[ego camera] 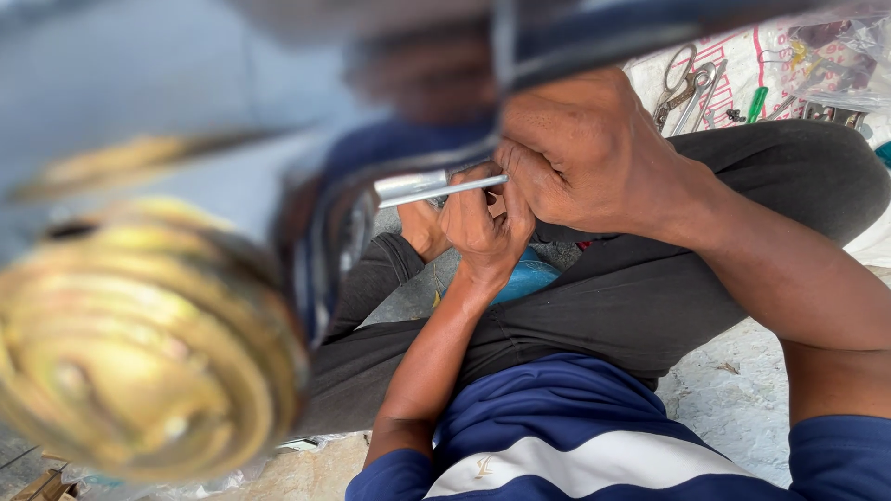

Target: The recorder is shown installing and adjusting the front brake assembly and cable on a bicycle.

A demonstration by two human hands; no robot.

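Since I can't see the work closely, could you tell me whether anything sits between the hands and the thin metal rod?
Nothing visible does. The left hand and right hand both close directly around the rod, which pokes out to their left toward the blurred rim.

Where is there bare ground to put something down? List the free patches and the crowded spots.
Free: pale ground between the dark trouser leg and the right forearm. Crowded: the cloth top right, with scissors and small tools; both hands around the metal rod.
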